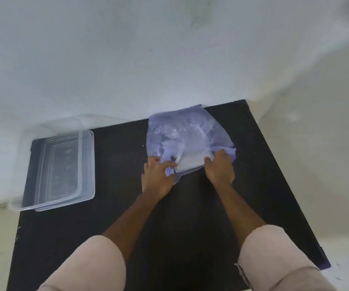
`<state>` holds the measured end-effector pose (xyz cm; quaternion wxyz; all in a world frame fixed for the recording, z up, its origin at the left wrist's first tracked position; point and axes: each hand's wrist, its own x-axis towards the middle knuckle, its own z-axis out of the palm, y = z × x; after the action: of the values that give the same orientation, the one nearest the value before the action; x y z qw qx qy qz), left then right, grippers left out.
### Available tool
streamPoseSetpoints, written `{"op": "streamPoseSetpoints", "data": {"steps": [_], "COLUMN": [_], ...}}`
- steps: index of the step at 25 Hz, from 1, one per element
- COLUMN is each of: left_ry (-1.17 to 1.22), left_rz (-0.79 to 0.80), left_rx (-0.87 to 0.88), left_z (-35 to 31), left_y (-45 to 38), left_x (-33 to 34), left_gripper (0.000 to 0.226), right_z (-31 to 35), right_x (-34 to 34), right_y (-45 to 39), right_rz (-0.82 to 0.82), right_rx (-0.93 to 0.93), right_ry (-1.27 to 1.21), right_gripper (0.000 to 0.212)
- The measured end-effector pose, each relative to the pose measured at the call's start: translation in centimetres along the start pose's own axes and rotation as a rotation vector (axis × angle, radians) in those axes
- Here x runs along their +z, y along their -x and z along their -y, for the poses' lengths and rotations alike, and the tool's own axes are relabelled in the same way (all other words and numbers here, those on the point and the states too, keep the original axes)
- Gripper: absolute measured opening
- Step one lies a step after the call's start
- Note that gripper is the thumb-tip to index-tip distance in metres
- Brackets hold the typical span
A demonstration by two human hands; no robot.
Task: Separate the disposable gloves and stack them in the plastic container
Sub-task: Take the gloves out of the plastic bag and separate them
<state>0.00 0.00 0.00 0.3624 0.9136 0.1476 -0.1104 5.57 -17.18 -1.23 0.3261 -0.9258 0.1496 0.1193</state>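
Note:
A crumpled, pale bluish translucent plastic bag of disposable gloves [187, 133] lies at the far middle of the black table [127, 206], against the wall. My left hand [158, 175] grips the bag's near-left edge. My right hand [219, 166] holds its near-right edge, fingers curled into the plastic. A whitish bundle [192, 160] shows through the bag between my hands. The clear plastic container [64, 171] stands on the table's left side, apart from both hands.
A white wall [127, 59] runs right behind the table. The container juts past the table's left edge. Pale floor lies to the left and right of the table. Both my forearms stretch over the table's middle.

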Motion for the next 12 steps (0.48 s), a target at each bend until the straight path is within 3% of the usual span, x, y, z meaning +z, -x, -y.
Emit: {"op": "streamPoseSetpoints", "data": {"steps": [3,6,9,12], "left_ry": [-0.238,-0.240,-0.174,-0.056], "left_rz": [0.007,0.037,0.074,0.027], "left_rx": [-0.058,-0.099,-0.103,-0.079], "left_z": [-1.1,-1.0,-0.9,-0.9], "left_y": [-1.4,-3.1,-4.1,-4.4], "left_x": [0.8,1.1,0.8,0.8], "left_gripper": [0.052,0.051,0.048,0.056], "right_z": [0.0,0.2,0.8,2.2], "right_x": [-0.2,0.4,0.9,1.5], "right_y": [-2.9,-4.9,-5.5,-4.4], "right_rz": [-0.009,0.115,0.106,0.113], "right_rx": [0.161,0.229,0.299,0.562], "right_ry": [0.050,-0.001,-0.507,-1.238], "right_gripper": [0.047,0.031,0.011,0.013]}}
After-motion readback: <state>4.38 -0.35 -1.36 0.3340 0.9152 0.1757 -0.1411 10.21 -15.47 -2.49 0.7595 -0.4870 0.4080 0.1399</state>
